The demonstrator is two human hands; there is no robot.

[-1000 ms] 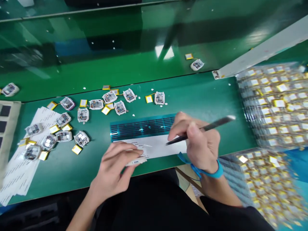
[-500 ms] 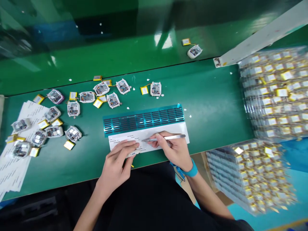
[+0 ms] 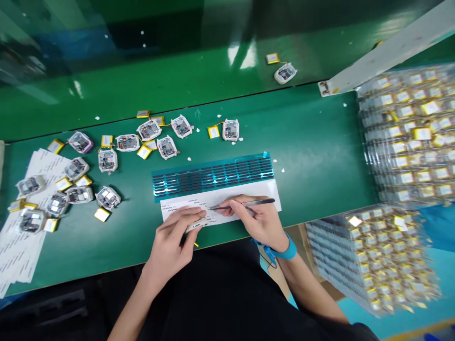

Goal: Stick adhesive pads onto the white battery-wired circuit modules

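With my right hand (image 3: 261,220) I pinch a pair of metal tweezers (image 3: 249,203). Their tips rest at the printed part of a white label sheet (image 3: 227,195). My left hand (image 3: 176,237) is closed round a small white device housing (image 3: 196,224), most of it hidden under the fingers; those fingers also lie over the sheet's near left part. A bit of yellow (image 3: 195,245) shows below this hand. Just beyond the sheet lies a teal strip sheet with dark bars (image 3: 213,177).
Several opened white housings with circuit boards (image 3: 167,147) and wired yellow batteries (image 3: 144,151) spread over the left and back. Printed sheets (image 3: 21,255) lie far left. Stacked clear trays of batteries (image 3: 401,147) stand right, with another stack (image 3: 377,255) lower down. A pale post (image 3: 384,49) slants at back right.
The tweezers have tilted slightly and now look darker, with their tips at nearly the same spot. My left hand has stayed in place. The view has shifted a little.
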